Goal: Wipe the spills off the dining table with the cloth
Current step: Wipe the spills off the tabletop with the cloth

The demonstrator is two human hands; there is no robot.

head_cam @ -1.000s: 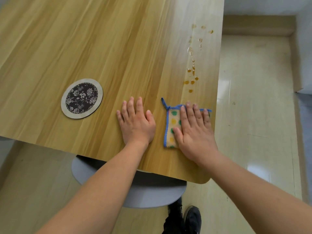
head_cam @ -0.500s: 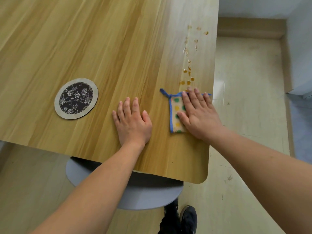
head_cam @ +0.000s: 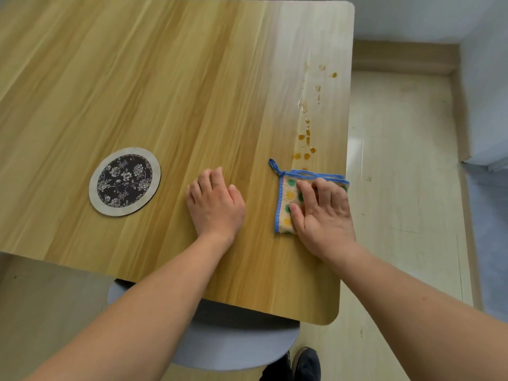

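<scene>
beside left hand [head_cam: 217, 207], floral coaster [head_cam: 125, 185], well apart

To my left lies a round floral coaster [head_cam: 124, 185], flat. Below me, a grey stool [head_cam: 236, 342] and my dark shoe [head_cam: 307, 365] on the pale tiled floor [head_cam: 406, 215].

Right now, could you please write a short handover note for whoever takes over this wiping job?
Left hand: flat on the table, holding nothing.
Right hand: pressed flat on the cloth, fingers spread, not gripping it.
Cloth: near the table's right edge, its far edge just short of the spills.
Spills: a trail of amber drops running away from the cloth along the right edge.
Coaster: left of the hands, away from the spills.
Done: cloth brought up to the trail.
Left: push the cloth forward through every drop.
</scene>
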